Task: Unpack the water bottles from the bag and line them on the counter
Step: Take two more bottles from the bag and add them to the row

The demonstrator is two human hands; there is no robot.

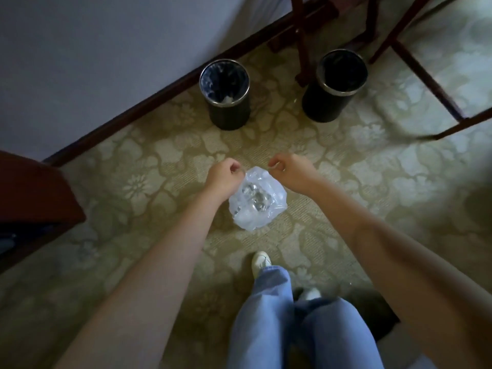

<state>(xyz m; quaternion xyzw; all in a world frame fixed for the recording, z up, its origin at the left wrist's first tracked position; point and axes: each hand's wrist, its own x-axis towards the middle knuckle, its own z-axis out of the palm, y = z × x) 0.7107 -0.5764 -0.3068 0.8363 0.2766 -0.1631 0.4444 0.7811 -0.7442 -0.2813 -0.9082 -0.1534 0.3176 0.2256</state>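
**Left hand (225, 178) and right hand (290, 171) holding the bag (257, 211) apart**

Each is pinching one handle with curled fingers. The clear bag is hanging between and just below them, mouth up; water bottles (253, 194) are glinting inside, equally near either hand.

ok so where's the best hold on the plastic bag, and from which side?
By its two thin handles, from above, one per side, as the left hand and right hand pinch them now. The plastic bag is slack film, sagging under the bottles; gripping the body would likely just crumple it.
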